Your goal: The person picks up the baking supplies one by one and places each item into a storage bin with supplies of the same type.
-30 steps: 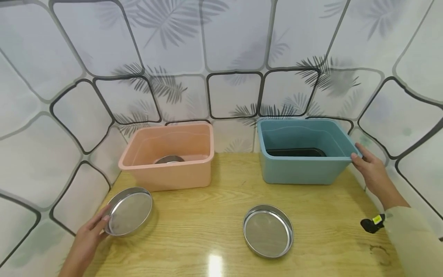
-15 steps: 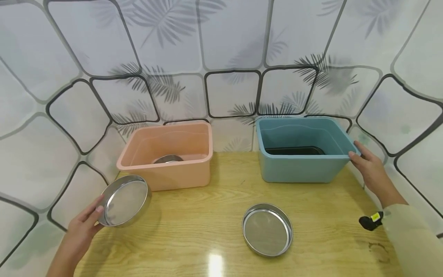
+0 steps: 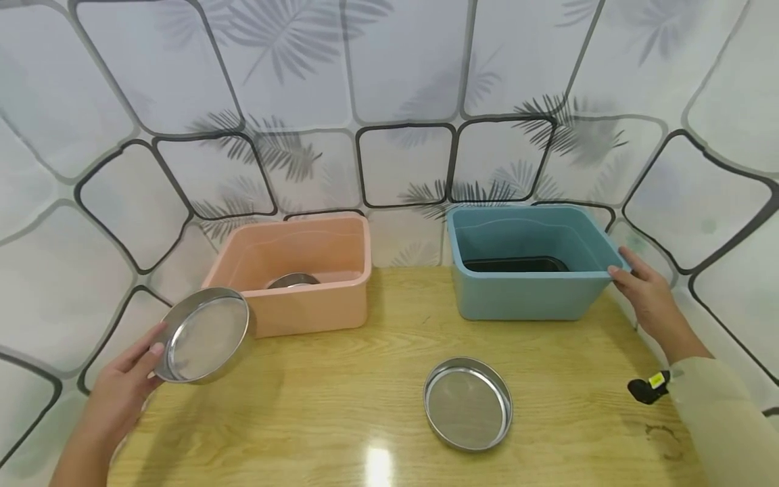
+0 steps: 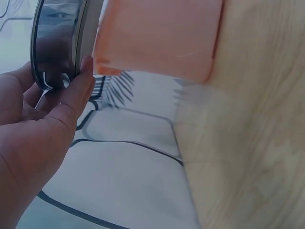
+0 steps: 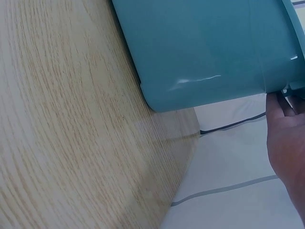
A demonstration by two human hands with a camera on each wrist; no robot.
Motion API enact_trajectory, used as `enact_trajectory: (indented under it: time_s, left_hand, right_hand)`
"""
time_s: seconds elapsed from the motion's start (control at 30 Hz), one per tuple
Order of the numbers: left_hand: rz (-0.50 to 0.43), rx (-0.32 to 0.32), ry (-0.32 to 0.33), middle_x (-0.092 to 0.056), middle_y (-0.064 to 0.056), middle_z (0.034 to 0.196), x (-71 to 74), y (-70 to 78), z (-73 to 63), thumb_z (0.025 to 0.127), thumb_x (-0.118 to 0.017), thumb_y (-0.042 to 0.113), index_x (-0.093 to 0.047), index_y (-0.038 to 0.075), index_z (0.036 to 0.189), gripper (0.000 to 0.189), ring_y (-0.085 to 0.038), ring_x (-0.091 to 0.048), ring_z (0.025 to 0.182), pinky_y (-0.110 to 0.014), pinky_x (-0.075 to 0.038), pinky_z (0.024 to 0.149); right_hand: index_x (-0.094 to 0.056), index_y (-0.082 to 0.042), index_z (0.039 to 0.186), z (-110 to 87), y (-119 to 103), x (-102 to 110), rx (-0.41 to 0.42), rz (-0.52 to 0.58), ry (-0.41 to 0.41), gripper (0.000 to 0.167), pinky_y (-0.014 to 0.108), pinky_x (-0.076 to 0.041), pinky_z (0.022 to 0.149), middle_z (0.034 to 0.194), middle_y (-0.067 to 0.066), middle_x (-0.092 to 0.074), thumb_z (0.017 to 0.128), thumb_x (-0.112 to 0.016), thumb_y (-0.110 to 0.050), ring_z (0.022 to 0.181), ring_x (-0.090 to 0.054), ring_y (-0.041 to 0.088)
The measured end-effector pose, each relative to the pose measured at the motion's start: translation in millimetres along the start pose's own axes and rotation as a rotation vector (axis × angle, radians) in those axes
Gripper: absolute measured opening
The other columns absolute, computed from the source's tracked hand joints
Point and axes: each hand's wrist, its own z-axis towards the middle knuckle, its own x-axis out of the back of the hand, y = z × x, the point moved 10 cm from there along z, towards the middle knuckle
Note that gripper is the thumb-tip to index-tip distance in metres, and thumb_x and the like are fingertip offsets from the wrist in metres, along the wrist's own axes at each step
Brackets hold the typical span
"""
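At the left of the head view my left hand pinches the rim of a round metal sieve, thumb on the near side. The sieve is tilted above the table, its upper edge in front of the pink bin. In the left wrist view the sieve appears edge-on between thumb and fingers. My right hand grips the right front corner of the blue bin's rim; the blue bin stands on the table. A second sieve lies flat on the table, right of centre.
Another round metal piece lies inside the pink bin, partly hidden by its front wall. A black item lies in the blue bin. A small black object with a yellow label is beside the right sleeve. Patterned cloth surrounds the wooden table.
My left hand has lifted the sieve up and to the left, tilting it more. The right hand stays on the blue bin's rim. The head view has shifted slightly.
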Motion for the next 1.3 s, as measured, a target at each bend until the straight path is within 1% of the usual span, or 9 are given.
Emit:
enact_trajectory:
  time_s: [0.07,0.17,0.27,0.37,0.53,0.73,0.93,1.17,1.3]
  left_hand:
    - [-0.008,-0.013,-0.012,-0.032,0.010,0.161,0.1,7.6,1.3,0.108,-0.041,0.003,-0.042,0.017,0.154,0.049,0.008,-0.057,0.117,-0.016,-0.054,0.087]
    - [-0.038,-0.040,-0.028,-0.037,0.010,0.157,-1.8,18.3,7.3,0.107,-0.040,0.001,-0.043,0.015,0.154,0.048,0.006,-0.057,0.118,-0.017,-0.055,0.087]
    - [0.004,-0.026,-0.025,-0.031,0.008,0.162,-4.6,23.4,15.0,0.108,-0.043,0.005,-0.038,0.015,0.156,0.050,0.008,-0.056,0.117,-0.015,-0.054,0.087]
    - [0.032,-0.024,-0.036,-0.035,0.005,0.158,-9.9,27.2,24.7,0.107,-0.045,0.008,-0.036,0.013,0.157,0.051,0.009,-0.056,0.117,-0.015,-0.054,0.087]
    - [0.095,-0.011,-0.064,-0.035,0.001,0.157,-23.9,32.0,49.3,0.107,-0.049,0.015,-0.034,0.013,0.158,0.053,0.009,-0.057,0.115,-0.014,-0.053,0.087]
    - [0.238,0.013,-0.097,-0.023,-0.006,0.167,-44.0,37.6,82.0,0.107,-0.051,0.026,-0.031,0.014,0.159,0.057,0.010,-0.055,0.114,-0.012,-0.052,0.088]
    - [0.349,0.044,-0.116,-0.018,-0.010,0.168,-57.9,38.9,106.2,0.106,-0.050,0.036,-0.030,0.019,0.160,0.060,0.010,-0.051,0.119,-0.009,-0.050,0.088]
    - [0.261,0.053,-0.124,-0.012,-0.021,0.167,-63.0,37.2,131.3,0.106,-0.053,0.029,-0.026,0.012,0.160,0.063,0.007,-0.061,0.106,-0.014,-0.054,0.085]
    - [0.346,0.077,-0.119,-0.013,-0.018,0.168,-62.5,31.9,145.6,0.106,-0.051,0.035,-0.025,0.015,0.161,0.064,0.000,-0.057,0.120,-0.010,-0.051,0.087]
  right_hand:
    - [-0.005,-0.013,0.162,-0.3,-0.6,-1.2,0.005,0.014,0.001,0.075,0.000,-0.043,0.087,0.168,0.002,0.012,0.105,-0.053,-0.014,0.154,0.001,0.013]
    - [-0.005,-0.013,0.162,-0.9,-1.7,-1.5,0.012,0.021,0.001,0.074,0.000,-0.043,0.086,0.168,0.001,0.011,0.105,-0.053,-0.014,0.154,0.001,0.012]
    - [-0.004,-0.013,0.162,-1.5,-0.7,-1.8,0.013,0.028,-0.004,0.074,0.000,-0.043,0.086,0.168,-0.001,0.011,0.105,-0.053,-0.014,0.154,0.002,0.012]
    - [-0.004,-0.014,0.162,-1.9,-0.3,-2.9,0.016,0.018,-0.011,0.074,0.000,-0.043,0.087,0.168,-0.001,0.012,0.105,-0.052,-0.014,0.154,0.004,0.013]
    - [-0.004,-0.014,0.162,-2.6,-0.3,-4.3,0.017,0.015,-0.015,0.074,0.000,-0.042,0.088,0.168,0.000,0.013,0.106,-0.052,-0.014,0.154,0.004,0.013]
    - [-0.004,-0.014,0.162,-4.0,-1.5,-4.4,0.015,0.007,-0.007,0.074,0.000,-0.041,0.089,0.168,0.000,0.014,0.105,-0.052,-0.015,0.154,0.004,0.012]
    - [-0.003,-0.012,0.161,-5.0,-1.4,-5.2,0.019,0.021,-0.011,0.075,0.001,-0.042,0.089,0.168,0.001,0.014,0.105,-0.053,-0.015,0.154,0.003,0.013]
    - [-0.005,-0.016,0.162,-3.8,-0.7,-4.7,0.019,0.016,-0.014,0.074,0.000,-0.042,0.088,0.168,0.001,0.014,0.105,-0.052,-0.015,0.154,0.004,0.013]
    - [-0.002,-0.016,0.162,-4.1,-1.7,-5.8,0.017,-0.009,-0.029,0.074,0.000,-0.041,0.088,0.168,0.000,0.015,0.106,-0.051,-0.017,0.155,0.004,0.014]
